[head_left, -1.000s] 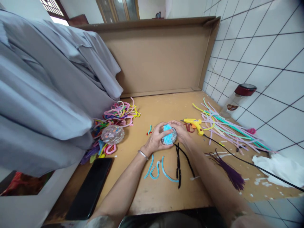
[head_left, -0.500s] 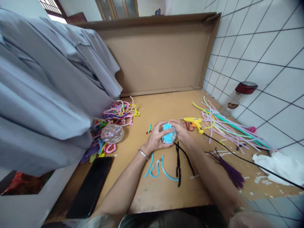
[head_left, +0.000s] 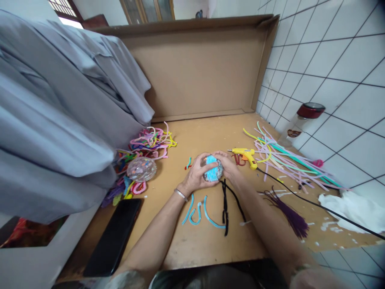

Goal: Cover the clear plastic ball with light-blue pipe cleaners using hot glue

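No text can be read. A dark label (head_left: pixel 294 133) on the jar (head_left: pixel 301 121), at the right of the frame, and small marks on the glue gun (head_left: pixel 244 153), right of centre, are too small and blurred to make out.

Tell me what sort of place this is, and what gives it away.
Most likely a craft worktable, perhaps in a home. A yellow glue gun lies on it, with long pastel strips spread to the right and a tangled multicoloured pile at the left.
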The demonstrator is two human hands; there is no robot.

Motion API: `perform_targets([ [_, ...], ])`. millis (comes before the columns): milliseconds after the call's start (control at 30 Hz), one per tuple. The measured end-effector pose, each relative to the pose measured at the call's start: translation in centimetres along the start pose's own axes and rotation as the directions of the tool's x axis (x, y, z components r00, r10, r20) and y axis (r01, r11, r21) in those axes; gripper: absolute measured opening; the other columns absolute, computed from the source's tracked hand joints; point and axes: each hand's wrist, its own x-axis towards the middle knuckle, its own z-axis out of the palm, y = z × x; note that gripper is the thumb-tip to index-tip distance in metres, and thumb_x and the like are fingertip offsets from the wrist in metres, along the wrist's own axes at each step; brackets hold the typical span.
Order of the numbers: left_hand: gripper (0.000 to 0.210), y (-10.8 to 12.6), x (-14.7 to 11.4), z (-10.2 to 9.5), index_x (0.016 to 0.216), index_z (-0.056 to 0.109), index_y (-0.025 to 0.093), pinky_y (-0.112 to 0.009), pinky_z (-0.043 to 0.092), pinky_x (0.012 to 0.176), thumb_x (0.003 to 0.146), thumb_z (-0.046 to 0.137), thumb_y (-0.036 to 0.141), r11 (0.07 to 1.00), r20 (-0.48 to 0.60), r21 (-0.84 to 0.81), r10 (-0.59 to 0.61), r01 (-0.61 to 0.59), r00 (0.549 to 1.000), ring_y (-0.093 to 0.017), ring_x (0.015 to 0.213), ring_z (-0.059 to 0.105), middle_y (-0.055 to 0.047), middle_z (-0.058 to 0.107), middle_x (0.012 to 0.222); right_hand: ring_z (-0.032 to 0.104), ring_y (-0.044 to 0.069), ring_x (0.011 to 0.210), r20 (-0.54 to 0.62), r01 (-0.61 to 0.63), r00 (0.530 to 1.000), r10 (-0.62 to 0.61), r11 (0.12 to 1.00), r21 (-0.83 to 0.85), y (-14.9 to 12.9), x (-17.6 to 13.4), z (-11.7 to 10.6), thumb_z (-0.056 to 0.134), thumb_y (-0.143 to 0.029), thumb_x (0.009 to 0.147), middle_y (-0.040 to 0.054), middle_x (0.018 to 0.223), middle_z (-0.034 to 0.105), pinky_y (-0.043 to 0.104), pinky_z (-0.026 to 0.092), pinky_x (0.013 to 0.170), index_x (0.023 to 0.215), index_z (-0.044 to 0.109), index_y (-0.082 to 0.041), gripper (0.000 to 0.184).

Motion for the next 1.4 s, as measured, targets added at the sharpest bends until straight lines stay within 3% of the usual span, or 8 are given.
perform_targets([
  [133, 0.066, -0.1, 0.1, 0.1, 0.128, 0.062, 0.027, -0.053, 0.047, 0.107, 0.068, 0.086, 0.042, 1.0, -0.031, -0.022, 0.006, -0.006, 1.0, -0.033, 0.132, 0.046, -0.013, 0.039, 0.142, 0.058, 0.014, 0.06, -0.01, 0.021, 1.0, -0.021, 1.0, 0.007, 0.3, -0.2, 0.1, 0.08, -0.046, 0.057, -0.0038, 0.06, 0.062, 0.029, 0.048, 0.063, 0.064, 0.059, -0.022, 0.033],
  [233, 0.066, -0.2, 0.1, 0.2, 0.128, 0.061, 0.025, -0.052, 0.047, 0.108, 0.068, 0.086, 0.04, 0.994, -0.062, -0.097, -0.061, 0.055, 0.996, -0.032, 0.13, 0.049, -0.014, 0.043, 0.139, 0.062, 0.016, 0.069, -0.008, 0.052, 0.999, -0.052, 0.999, -0.011, 0.1, -1.0, 0.2, 0.079, -0.058, 0.059, -0.0004, 0.069, 0.069, 0.031, 0.05, 0.07, 0.069, 0.065, -0.022, 0.04],
  [433, 0.069, -0.2, 0.2, 0.2, 0.125, 0.062, 0.023, -0.051, 0.046, 0.108, 0.063, 0.089, 0.037, 0.964, -0.12, -0.176, -0.222, 0.2, 0.968, -0.03, 0.127, 0.052, -0.013, 0.051, 0.131, 0.065, 0.024, 0.096, 0.069, 0.263, 0.965, -0.253, 0.932, -0.249, -0.8, -2.1, 0.4, 0.06, -0.077, 0.075, 0.0073, 0.095, 0.074, 0.04, 0.048, 0.092, 0.078, 0.076, -0.023, 0.057],
  [567, 0.07, -0.3, 0.3, 0.1, 0.125, 0.062, 0.024, -0.051, 0.046, 0.108, 0.062, 0.089, 0.037, 0.957, -0.107, -0.181, -0.248, 0.226, 0.963, -0.03, 0.127, 0.051, -0.012, 0.052, 0.13, 0.064, 0.025, 0.1, 0.087, 0.317, 0.948, -0.305, 0.899, -0.301, -0.9, -2.2, 0.3, 0.058, -0.078, 0.076, 0.0076, 0.099, 0.072, 0.04, 0.047, 0.096, 0.078, 0.077, -0.024, 0.057],
  [667, 0.07, -0.3, 0.4, 0.1, 0.126, 0.062, 0.024, -0.051, 0.046, 0.107, 0.062, 0.089, 0.036, 0.959, -0.102, -0.175, -0.242, 0.222, 0.965, -0.031, 0.126, 0.051, -0.012, 0.052, 0.13, 0.064, 0.024, 0.1, 0.088, 0.289, 0.957, -0.276, 0.914, -0.286, -0.6, -2.1, 0.2, 0.055, -0.076, 0.08, 0.0071, 0.099, 0.072, 0.039, 0.047, 0.095, 0.081, 0.076, -0.024, 0.057],
  [833, 0.069, -0.3, 0.3, 0.1, 0.125, 0.062, 0.025, -0.051, 0.046, 0.108, 0.064, 0.089, 0.038, 0.956, -0.095, -0.189, -0.244, 0.223, 0.965, -0.03, 0.126, 0.052, -0.012, 0.052, 0.13, 0.064, 0.023, 0.091, -0.033, 0.228, 0.97, -0.24, 0.951, -0.21, 0.0, -1.7, -0.2, 0.06, -0.077, 0.075, 0.0048, 0.09, 0.072, 0.039, 0.048, 0.091, 0.083, 0.072, -0.024, 0.055],
  [1133, 0.083, -0.3, 0.4, 0.1, 0.134, 0.05, 0.023, -0.051, 0.046, 0.108, 0.062, 0.088, 0.043, 0.954, -0.108, -0.179, -0.261, 0.239, 0.959, -0.03, 0.122, 0.055, -0.011, 0.057, 0.128, 0.064, 0.023, 0.091, 0.041, 0.282, 0.959, -0.281, 0.925, -0.255, 0.0, -1.9, -0.3, 0.06, -0.074, 0.078, 0.0044, 0.09, 0.072, 0.038, 0.048, 0.09, 0.081, 0.072, -0.024, 0.052],
  [1400, 0.079, -0.3, 0.5, 0.0, 0.131, 0.051, 0.022, -0.05, 0.045, 0.107, 0.063, 0.087, 0.042, 0.96, -0.121, -0.19, -0.228, 0.203, 0.966, -0.03, 0.121, 0.056, -0.011, 0.059, 0.127, 0.065, 0.024, 0.094, 0.066, 0.345, 0.937, -0.343, 0.877, -0.336, -0.4, -2.1, 0.0, 0.058, -0.074, 0.08, 0.0051, 0.092, 0.072, 0.039, 0.048, 0.091, 0.082, 0.073, -0.024, 0.053],
])
